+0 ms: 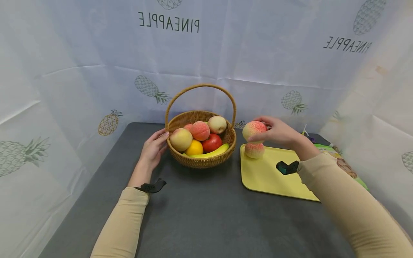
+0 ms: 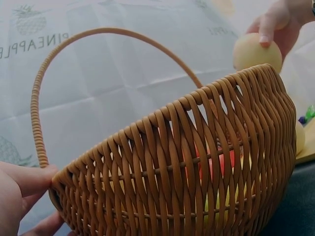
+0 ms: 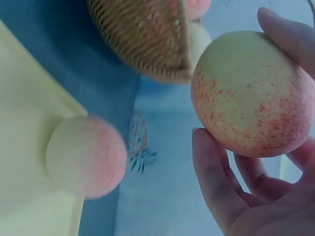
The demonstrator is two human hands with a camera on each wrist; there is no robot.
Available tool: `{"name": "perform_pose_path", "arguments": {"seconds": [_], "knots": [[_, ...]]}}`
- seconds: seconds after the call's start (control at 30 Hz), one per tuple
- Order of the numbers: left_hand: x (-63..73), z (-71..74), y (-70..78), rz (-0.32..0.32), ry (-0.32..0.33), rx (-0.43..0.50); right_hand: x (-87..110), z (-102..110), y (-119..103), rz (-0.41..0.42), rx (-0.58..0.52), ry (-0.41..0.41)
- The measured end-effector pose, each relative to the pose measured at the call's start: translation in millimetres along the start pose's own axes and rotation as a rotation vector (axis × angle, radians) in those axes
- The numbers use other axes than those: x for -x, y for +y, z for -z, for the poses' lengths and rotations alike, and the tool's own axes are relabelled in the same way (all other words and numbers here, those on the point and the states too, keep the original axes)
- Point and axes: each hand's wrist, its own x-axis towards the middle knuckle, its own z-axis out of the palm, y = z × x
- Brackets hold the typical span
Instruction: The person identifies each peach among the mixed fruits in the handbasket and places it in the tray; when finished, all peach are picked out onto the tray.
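Note:
A wicker basket [image 1: 200, 163] with a tall arched handle holds fruit: several peaches, a red apple-like fruit [image 1: 212, 143], an orange [image 1: 194, 147] and a banana [image 1: 213, 152]. My left hand [image 1: 153, 150] grips the basket's left rim beside the handle's foot; in the left wrist view its fingertips [image 2: 47, 178] meet the weave. To the right of the basket, my right hand [image 1: 274, 132] holds a pale peach with red speckles [image 3: 253, 93] between thumb and fingers. Just below it, another peach [image 1: 254, 151] sits at the yellow tray's [image 1: 274, 175] left corner.
A dark grey table [image 1: 200, 211] lies under everything. Behind it hangs a white pineapple-print cloth [image 1: 258, 43]. Past the right forearm, a green-edged package [image 1: 350, 166] and a small purple object [image 1: 309, 138] are partly hidden.

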Motion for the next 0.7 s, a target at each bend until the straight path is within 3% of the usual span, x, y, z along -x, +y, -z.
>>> {"name": "perform_pose_path", "arguments": {"seconds": [0.4, 0.7], "knots": [[-0.4, 1.3, -2.0, 0.000, 0.002, -0.011, 7.6, 14.2, 46.0, -0.076, 0.053, 0.013], [0.1, 0.2, -0.8, -0.002, 0.005, -0.009, 7.9, 20.2, 73.8, -0.103, 0.010, 0.021]]}}
